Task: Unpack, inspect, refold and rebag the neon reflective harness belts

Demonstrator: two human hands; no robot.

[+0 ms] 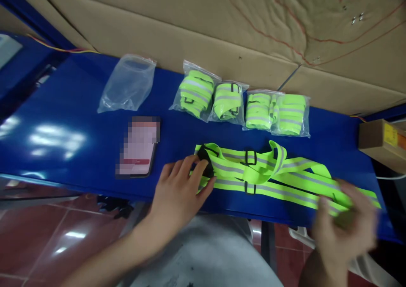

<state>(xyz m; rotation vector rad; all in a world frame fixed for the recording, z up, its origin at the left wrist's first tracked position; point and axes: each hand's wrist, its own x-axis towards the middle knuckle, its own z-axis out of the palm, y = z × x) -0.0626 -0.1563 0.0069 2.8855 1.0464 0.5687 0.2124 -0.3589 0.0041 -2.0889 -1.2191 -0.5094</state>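
A neon-yellow reflective strap harness (266, 179) with grey stripes and black buckles lies stretched along the blue table, one loop standing up in its middle. At its left end, my left hand (180, 189) is closed, thumb and fingers round the black piece there. My right hand (349, 227), smeared by motion, is at the harness's right end by the table's front edge. Its thumb and forefinger curve about the strap; whether they grip it cannot be made out.
Several clear bags of folded neon straps, one bag (196, 92) leftmost, line the back. A flat clear bag (128, 84) lies left of them, above a phone (138, 147) with a blurred-out screen. A cardboard box (380, 145) stands at the right. Behind the blue table (63, 151) rises a cardboard-covered panel (190, 24).
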